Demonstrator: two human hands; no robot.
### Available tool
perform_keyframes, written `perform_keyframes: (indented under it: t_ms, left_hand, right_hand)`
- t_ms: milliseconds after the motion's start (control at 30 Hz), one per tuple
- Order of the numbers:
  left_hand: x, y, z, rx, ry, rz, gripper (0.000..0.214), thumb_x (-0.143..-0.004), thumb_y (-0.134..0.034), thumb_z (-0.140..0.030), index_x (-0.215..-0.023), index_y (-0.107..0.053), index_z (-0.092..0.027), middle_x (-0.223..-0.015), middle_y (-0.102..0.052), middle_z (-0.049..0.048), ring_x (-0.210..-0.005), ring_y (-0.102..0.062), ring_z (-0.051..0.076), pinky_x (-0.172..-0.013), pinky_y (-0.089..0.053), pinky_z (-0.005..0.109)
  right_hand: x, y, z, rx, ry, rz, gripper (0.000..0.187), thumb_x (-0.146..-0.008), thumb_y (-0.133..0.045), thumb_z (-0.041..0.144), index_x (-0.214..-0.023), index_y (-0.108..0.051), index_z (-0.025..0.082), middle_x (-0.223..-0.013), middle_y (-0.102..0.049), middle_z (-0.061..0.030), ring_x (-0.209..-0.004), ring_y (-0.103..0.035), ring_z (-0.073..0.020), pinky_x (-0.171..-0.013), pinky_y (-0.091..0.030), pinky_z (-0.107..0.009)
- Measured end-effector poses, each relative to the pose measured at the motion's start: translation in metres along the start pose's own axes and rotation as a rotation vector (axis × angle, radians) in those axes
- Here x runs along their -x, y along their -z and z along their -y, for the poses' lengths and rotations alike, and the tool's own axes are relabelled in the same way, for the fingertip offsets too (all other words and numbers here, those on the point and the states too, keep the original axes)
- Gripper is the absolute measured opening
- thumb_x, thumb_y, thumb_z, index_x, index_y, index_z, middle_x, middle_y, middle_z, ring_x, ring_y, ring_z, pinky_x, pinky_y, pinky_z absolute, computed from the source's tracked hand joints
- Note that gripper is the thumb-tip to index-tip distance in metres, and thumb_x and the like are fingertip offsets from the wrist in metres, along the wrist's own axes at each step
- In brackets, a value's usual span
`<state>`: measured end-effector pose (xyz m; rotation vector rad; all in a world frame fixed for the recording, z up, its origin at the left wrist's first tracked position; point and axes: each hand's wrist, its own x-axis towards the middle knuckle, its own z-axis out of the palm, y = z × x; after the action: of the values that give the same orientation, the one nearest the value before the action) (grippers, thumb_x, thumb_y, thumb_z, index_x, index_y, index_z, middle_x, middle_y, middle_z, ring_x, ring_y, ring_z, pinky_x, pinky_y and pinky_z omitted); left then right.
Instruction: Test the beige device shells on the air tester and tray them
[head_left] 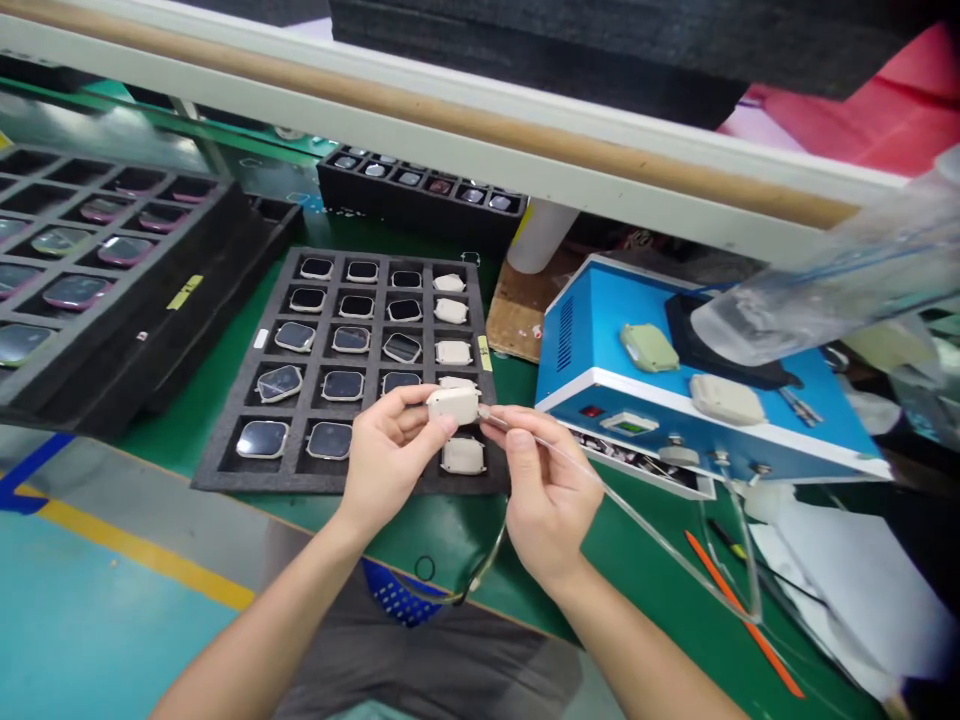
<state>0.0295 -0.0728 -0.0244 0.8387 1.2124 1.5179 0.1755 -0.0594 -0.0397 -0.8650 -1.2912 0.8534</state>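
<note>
My left hand [394,448] pinches a cream-coloured smartwatch case [453,405] above the right column of a black foam tray [214,470]. In my right hand [551,490] is the metal-tipped end of a clear tube [637,515], its tip at the right edge of the case; I cannot tell whether it touches. Dark-screened watch cases [343,386] fill several compartments to the left. More cream pieces [454,353] lie in the right column, one of them [463,456] just below the held case.
A blue machine [577,350] on the right carries a greenish case [649,348] and a cream case [726,399]. Stacked foam trays [172,320] stand left, another tray [420,205] behind. A shelf rail [450,120] crosses above. An orange stick [742,610] and white paper [847,580] lie right.
</note>
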Motion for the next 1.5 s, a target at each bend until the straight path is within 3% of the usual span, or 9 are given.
perform_keyframes:
  t_ms: [367, 733, 1033, 1500]
  left_hand:
    - [0.0000, -0.0009, -0.0011, -0.013, -0.008, -0.017, 0.037, -0.078, -0.090, -0.034, -0.108, -0.077, -0.018, -0.096, -0.085, 0.0079, -0.085, -0.081, 0.024, -0.072, -0.067, 0.031]
    - [-0.0004, -0.0008, -0.0008, -0.007, -0.026, 0.008, 0.037, -0.080, -0.089, -0.032, -0.111, -0.076, -0.016, -0.098, -0.085, 0.0089, -0.090, -0.083, 0.026, -0.075, -0.069, 0.032]
    - [-0.0007, 0.0004, -0.0012, 0.017, -0.037, 0.039, 0.034, -0.082, -0.089, -0.028, -0.111, -0.076, -0.017, -0.101, -0.085, 0.0068, -0.094, -0.083, 0.022, -0.079, -0.066, 0.023]
    - [-0.0015, 0.0009, -0.0015, -0.018, -0.066, 0.038, 0.035, -0.082, -0.089, -0.030, -0.110, -0.076, -0.016, -0.106, -0.085, 0.0102, -0.097, -0.082, 0.022, -0.080, -0.066, 0.023]
  right_hand:
    - [-0.0004, 0.0030, -0.0012, 0.009, 0.005, 0.018, 0.014, -0.103, -0.064, 0.026, -0.106, -0.078, 0.026, -0.108, -0.078, -0.0071, -0.103, -0.078, -0.0238, -0.089, -0.070, -0.043]
    - [0.0000, 0.0041, -0.0029, 0.018, 0.018, 0.034, 0.015, -0.103, -0.063, 0.025, -0.107, -0.078, 0.025, -0.108, -0.078, -0.0073, -0.103, -0.077, -0.0229, -0.091, -0.069, -0.042]
    - [0.0001, 0.0041, -0.0040, 0.006, 0.028, 0.038, 0.016, -0.103, -0.064, 0.022, -0.107, -0.078, 0.025, -0.109, -0.078, -0.0068, -0.104, -0.077, -0.0217, -0.090, -0.069, -0.039]
    - [-0.0013, 0.0032, -0.0054, -0.014, 0.017, 0.066, 0.016, -0.104, -0.062, 0.024, -0.108, -0.077, 0.025, -0.115, -0.075, -0.0089, -0.110, -0.074, -0.0234, -0.091, -0.068, -0.041]
